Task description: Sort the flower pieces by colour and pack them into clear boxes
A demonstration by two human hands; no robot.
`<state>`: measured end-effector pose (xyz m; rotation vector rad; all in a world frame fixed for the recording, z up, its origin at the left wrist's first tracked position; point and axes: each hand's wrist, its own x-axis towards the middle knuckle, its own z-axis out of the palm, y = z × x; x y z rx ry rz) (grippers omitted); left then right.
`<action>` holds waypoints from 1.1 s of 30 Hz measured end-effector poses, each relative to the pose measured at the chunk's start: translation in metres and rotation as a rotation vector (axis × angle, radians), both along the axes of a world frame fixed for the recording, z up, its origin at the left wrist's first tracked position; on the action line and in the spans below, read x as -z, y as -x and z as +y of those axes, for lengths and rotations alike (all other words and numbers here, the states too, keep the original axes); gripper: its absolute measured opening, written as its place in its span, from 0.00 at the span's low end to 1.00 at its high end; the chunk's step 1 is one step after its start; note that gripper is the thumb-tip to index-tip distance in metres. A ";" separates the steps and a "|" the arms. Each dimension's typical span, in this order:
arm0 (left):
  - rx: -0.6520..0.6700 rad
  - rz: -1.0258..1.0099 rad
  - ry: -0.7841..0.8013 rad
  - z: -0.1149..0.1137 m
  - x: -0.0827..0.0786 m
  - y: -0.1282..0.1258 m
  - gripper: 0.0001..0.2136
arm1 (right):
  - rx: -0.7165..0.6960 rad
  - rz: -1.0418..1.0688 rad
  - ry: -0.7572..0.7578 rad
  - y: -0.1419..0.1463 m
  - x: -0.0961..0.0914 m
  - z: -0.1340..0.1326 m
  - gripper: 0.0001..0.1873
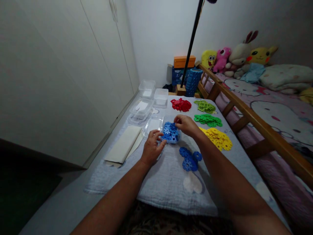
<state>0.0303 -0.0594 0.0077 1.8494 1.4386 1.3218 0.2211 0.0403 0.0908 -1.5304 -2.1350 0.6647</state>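
Note:
A clear plastic container (174,141) stands on the cloth, filled with blue snowflake-shaped plastic pieces (168,130). My left hand (153,147) grips its near left side, with thumb and fingers against the wall. Over the container's right rim, my right hand (186,124) is closed in a pinch on a dark blue snowflake-shaped piece, mostly hidden by the fingers. A smaller pile of darker blue pieces (189,160) lies on the cloth below my right forearm. The container's clear lid (154,125) lies just to its left.
Red (181,104), light green (205,106), green (208,120) and yellow pieces (218,138) lie in piles at the back and right. Clear containers (160,97) stand at the back left. A folded beige sheet (124,145) lies left. A wooden bed rail (259,122) borders the right.

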 end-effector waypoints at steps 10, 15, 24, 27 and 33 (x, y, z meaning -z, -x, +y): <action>-0.007 0.032 -0.009 0.001 0.001 0.000 0.10 | 0.043 -0.354 -0.012 0.043 0.010 0.031 0.13; -0.008 0.029 -0.007 0.000 0.000 0.000 0.09 | 0.032 -0.271 -0.050 0.041 0.015 0.031 0.15; -0.002 0.011 0.004 0.000 0.000 0.000 0.10 | 0.071 0.159 -0.146 -0.032 0.008 -0.005 0.09; -0.001 0.003 0.005 0.000 0.000 -0.001 0.09 | 0.046 0.114 -0.086 -0.058 0.012 -0.028 0.08; 0.000 0.012 0.014 0.001 -0.001 -0.002 0.09 | -0.177 -0.107 0.137 -0.071 0.036 -0.067 0.02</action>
